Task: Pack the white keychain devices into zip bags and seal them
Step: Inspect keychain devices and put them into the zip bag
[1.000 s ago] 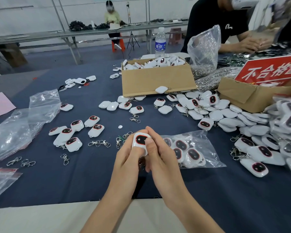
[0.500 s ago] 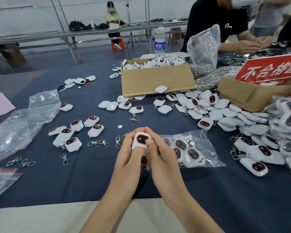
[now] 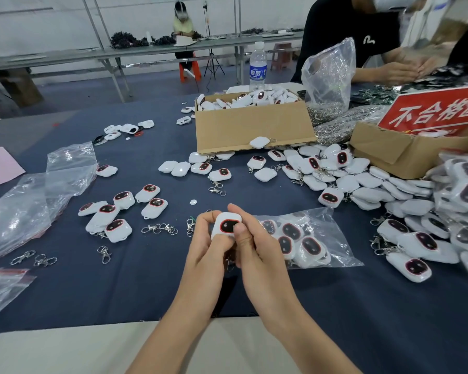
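Observation:
Both hands hold one white keychain device (image 3: 225, 224) with a dark, red-rimmed window, just above the blue table. My left hand (image 3: 206, 247) grips its left side. My right hand (image 3: 254, 247) grips the right side, thumb pressed on the window. Its key ring hangs hidden between my palms. Right behind my right hand lies a clear zip bag (image 3: 312, 238) with several devices inside, its mouth toward my hands. Loose devices (image 3: 119, 209) lie to the left, with loose metal clasps (image 3: 160, 228) nearby.
A cardboard box (image 3: 254, 125) full of devices stands at the centre back. A second box with a red sign (image 3: 405, 149) and a big heap of devices (image 3: 443, 211) fill the right. Empty clear bags (image 3: 33, 201) lie left. A water bottle (image 3: 257, 67) and another person's hands (image 3: 405, 68) are beyond.
My right thumb has slid up onto the device's dark window. Both hands stay in place on the device.

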{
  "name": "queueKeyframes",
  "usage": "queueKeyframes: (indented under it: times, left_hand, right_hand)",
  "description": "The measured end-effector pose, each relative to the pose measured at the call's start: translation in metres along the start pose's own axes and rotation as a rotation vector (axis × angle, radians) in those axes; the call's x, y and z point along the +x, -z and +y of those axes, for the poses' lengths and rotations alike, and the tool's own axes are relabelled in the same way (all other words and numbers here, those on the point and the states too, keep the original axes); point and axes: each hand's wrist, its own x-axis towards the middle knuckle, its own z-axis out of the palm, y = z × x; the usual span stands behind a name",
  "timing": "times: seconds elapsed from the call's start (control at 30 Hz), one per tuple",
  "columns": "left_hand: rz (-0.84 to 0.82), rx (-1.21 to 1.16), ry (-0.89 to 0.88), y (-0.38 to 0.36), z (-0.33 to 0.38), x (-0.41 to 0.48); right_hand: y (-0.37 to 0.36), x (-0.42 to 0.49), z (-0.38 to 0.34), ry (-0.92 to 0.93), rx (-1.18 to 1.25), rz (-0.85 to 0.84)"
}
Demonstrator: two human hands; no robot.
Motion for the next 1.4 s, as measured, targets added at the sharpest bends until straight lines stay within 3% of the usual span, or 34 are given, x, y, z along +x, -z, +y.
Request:
queueKeyframes:
  times: [0.53,0.67,0.8,0.9,1.03,1.4]
  left_hand:
    - [0.029,-0.212,0.071,0.001,0.0,0.009]
    - [0.269,-0.192,0.028,0.004,0.001,0.014]
    - [0.477,-0.098,0.019,0.009,-0.005,0.022]
    - [0.424,0.035,0.004,0.012,-0.006,0.023]
    - [0.243,0.212,0.071,0.017,-0.006,0.027]
    - [0.045,0.367,0.133,0.021,-0.004,0.032]
  right_hand:
    - [-0.003,-0.002,0.0,0.154,-0.096,0.069]
    - [0.005,0.004,-0.009,0.239,-0.142,0.125]
    - [0.043,0.02,-0.025,0.309,-0.099,0.398]
    - [0.078,0.029,-0.028,0.277,-0.088,0.595]
    - [0.103,0.036,-0.024,0.2,-0.018,0.732]
    - [0.104,0.04,-0.019,0.135,0.006,0.728]
